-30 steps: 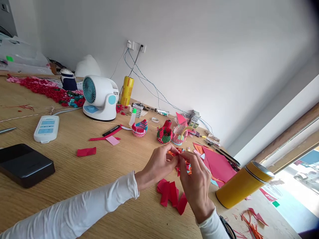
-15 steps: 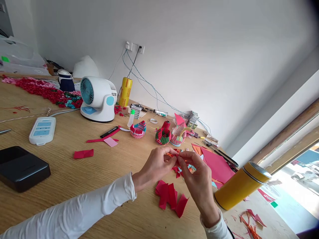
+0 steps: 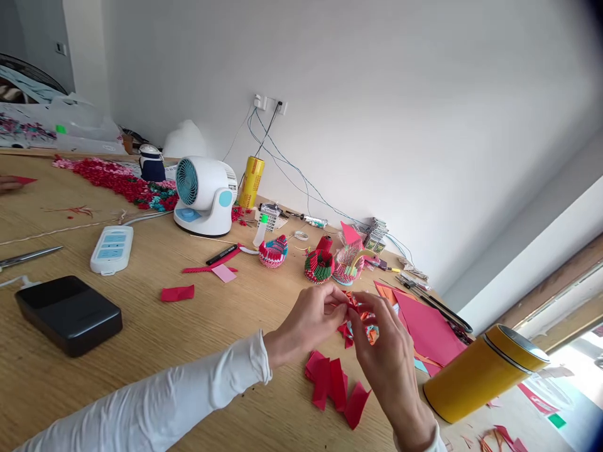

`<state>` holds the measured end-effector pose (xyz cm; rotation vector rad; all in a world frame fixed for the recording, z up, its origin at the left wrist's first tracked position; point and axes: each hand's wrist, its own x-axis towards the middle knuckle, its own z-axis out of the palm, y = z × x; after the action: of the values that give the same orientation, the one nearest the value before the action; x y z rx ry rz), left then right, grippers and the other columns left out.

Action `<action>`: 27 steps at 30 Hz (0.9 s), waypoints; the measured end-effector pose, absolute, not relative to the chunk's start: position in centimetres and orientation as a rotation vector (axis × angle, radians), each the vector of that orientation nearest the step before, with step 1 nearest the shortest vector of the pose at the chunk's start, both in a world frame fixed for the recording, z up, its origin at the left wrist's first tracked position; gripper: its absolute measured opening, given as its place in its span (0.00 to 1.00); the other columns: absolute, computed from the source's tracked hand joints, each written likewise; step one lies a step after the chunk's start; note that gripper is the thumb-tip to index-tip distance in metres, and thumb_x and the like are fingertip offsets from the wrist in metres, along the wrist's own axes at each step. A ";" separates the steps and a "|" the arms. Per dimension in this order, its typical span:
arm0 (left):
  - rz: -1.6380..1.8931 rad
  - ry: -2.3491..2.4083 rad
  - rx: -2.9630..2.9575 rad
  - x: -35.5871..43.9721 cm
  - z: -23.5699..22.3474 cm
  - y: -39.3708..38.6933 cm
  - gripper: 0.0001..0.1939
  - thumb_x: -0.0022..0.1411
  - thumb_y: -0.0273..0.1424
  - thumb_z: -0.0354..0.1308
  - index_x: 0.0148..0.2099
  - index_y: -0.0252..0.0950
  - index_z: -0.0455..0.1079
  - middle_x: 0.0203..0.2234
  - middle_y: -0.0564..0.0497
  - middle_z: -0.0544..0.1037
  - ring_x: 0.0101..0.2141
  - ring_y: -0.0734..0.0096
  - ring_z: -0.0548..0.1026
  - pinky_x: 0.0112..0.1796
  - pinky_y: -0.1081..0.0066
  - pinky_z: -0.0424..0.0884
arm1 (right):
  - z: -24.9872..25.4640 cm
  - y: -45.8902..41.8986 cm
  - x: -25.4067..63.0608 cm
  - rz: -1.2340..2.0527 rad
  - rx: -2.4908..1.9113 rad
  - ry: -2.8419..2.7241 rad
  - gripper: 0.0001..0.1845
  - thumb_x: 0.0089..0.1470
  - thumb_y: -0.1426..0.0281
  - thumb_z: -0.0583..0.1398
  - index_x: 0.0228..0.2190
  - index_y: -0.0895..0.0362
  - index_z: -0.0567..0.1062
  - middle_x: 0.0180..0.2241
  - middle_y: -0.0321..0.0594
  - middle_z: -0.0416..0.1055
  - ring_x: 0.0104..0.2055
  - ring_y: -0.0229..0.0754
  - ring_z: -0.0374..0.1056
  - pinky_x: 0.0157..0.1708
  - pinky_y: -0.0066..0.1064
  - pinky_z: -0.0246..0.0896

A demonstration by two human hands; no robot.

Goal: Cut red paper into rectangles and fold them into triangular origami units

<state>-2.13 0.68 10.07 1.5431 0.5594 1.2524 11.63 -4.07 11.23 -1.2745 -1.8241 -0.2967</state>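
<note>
Above the table, my left hand (image 3: 308,323) pinches a small red piece of paper (image 3: 351,306) between thumb and fingers. My right hand (image 3: 387,351) meets it from the other side, its thumb and fingertips closed on the same piece. The fingers cover most of the paper, so its folds are hard to make out. Below my hands lie several loose red paper strips (image 3: 336,383). Just behind my fingers is a heap of small orange, red and blue folded pieces (image 3: 370,333). Farther back stand woven-looking paper models, among them a red-green one (image 3: 320,265) and a pink one (image 3: 347,267).
A yellow flask (image 3: 485,373) stands at right beside red paper sheets (image 3: 431,326). At left are a black power bank (image 3: 68,314), a power strip (image 3: 112,250) and a white fan (image 3: 205,194). Another person's hand (image 3: 8,182) holds red paper at the far left edge.
The view has swung left, so things sit farther right and slightly lower. Another person's hand with red paper has come into view. My hands still hold the small piece, right fingers slightly more spread.
</note>
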 end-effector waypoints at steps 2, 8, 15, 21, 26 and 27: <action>1.241 0.547 1.456 -2.1 9.9 1.1 0.07 0.57 0.29 0.61 0.37 0.32 0.69 0.31 0.46 0.78 0.33 0.66 0.79 0.36 0.68 0.74 | 11.5 -4.2 11.6 -0.254 -1.308 -1.799 0.10 0.59 0.70 0.56 0.44 0.54 0.71 0.36 0.40 0.75 0.30 0.40 0.73 0.29 0.29 0.67; 1.145 0.557 1.238 -2.0 10.1 1.3 0.08 0.52 0.25 0.64 0.34 0.31 0.68 0.28 0.49 0.77 0.30 0.69 0.78 0.35 0.67 0.74 | 11.9 -4.4 11.8 -0.216 -1.321 -1.782 0.10 0.58 0.70 0.56 0.43 0.54 0.71 0.33 0.37 0.77 0.31 0.41 0.75 0.26 0.27 0.67; 1.050 0.642 1.462 -2.8 10.3 1.4 0.08 0.52 0.26 0.63 0.34 0.33 0.66 0.24 0.51 0.76 0.26 0.69 0.77 0.30 0.69 0.72 | 11.6 -4.1 12.1 -0.182 -1.199 -1.883 0.09 0.58 0.73 0.56 0.41 0.53 0.72 0.34 0.38 0.77 0.33 0.41 0.74 0.33 0.30 0.69; 1.044 0.540 1.682 -3.2 10.5 1.8 0.08 0.58 0.31 0.59 0.38 0.31 0.71 0.26 0.47 0.79 0.28 0.67 0.77 0.32 0.69 0.72 | 12.0 -4.4 12.2 -0.066 -1.238 -1.865 0.09 0.58 0.72 0.56 0.41 0.53 0.72 0.35 0.39 0.77 0.34 0.42 0.75 0.32 0.30 0.70; 1.064 0.640 1.649 -3.2 10.5 1.6 0.10 0.58 0.34 0.60 0.37 0.32 0.71 0.29 0.45 0.80 0.31 0.64 0.79 0.32 0.69 0.73 | 12.3 -4.4 12.1 0.028 -1.297 -1.779 0.05 0.58 0.70 0.58 0.37 0.54 0.73 0.34 0.39 0.78 0.31 0.41 0.76 0.27 0.28 0.69; 1.071 0.658 1.651 -3.2 10.5 1.6 0.10 0.58 0.34 0.60 0.38 0.32 0.71 0.30 0.45 0.80 0.32 0.64 0.80 0.32 0.68 0.74 | 12.3 -4.4 12.1 0.055 -1.285 -1.769 0.05 0.57 0.70 0.58 0.37 0.54 0.73 0.33 0.39 0.78 0.31 0.41 0.76 0.28 0.29 0.69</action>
<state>-3.17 1.55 10.53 1.6506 0.6583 1.0706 12.09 -4.42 12.26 -1.2851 -1.7687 0.0547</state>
